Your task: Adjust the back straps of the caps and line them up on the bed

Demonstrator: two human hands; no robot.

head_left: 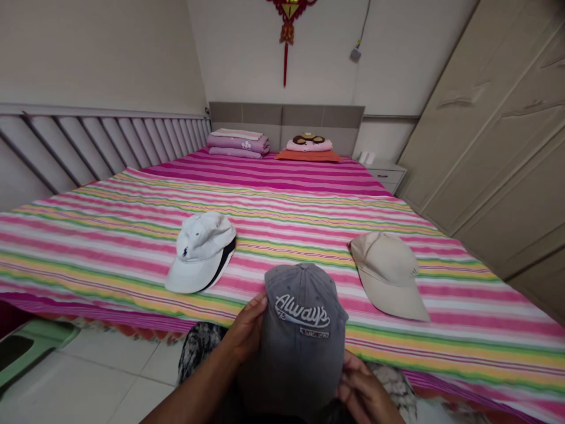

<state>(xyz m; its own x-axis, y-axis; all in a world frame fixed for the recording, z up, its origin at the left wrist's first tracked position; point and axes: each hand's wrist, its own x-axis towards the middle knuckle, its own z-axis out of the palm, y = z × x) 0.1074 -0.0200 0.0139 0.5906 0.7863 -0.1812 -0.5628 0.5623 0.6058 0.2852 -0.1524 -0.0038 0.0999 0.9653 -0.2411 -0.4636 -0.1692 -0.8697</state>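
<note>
Grey cap [302, 330] w/ "Always" embroidery is being held up in both hands, over near edge of bed, crown facing fwd. L hand [247, 330] is cupping cap's left side, fingers spread on the fabric. R hand [362, 391] is gripping lower right edge, fingers curled; its brim is hidden from view. Forearms are angling in from below. White cap [198, 253] is lying on striped bedsheet [282, 200] fwd left, beige cap [388, 274] fwd right, both well apart from hands. Folded pink blankets [238, 144] and small pillow stack [308, 147] are sitting at far end by headboard [282, 115]. Wardrobe doors [485, 147] are standing along the right.
</note>
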